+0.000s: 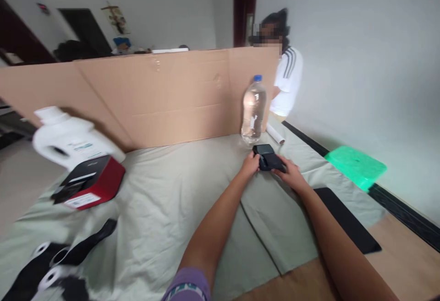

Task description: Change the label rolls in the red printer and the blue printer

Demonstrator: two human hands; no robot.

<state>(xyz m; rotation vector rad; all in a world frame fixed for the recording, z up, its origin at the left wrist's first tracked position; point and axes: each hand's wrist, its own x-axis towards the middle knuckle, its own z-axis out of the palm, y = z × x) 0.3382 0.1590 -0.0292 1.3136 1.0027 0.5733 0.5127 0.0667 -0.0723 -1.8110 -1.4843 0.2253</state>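
A small black boxy device [264, 150] with a raised panel rests at the far right part of the cloth, just in front of a water bottle. My left hand [250, 164] grips its left edge, with the thumb on top. At its right end, my right hand [291, 172] has its fingers closed round a dark flat part [274, 161] of the device. Whether that part is a lid or a separate piece I cannot tell. The undersides of the fingers are hidden.
Behind stand a clear bottle [253, 111] with a blue cap and a cardboard panel [172, 99]. To the left are a white jug [77, 138], a red-and-black box [99, 184] and white-cored black rolls [51, 273]. A black slab [347, 221] and green stool [357, 166] lie right. A person [288, 81] sits beyond.
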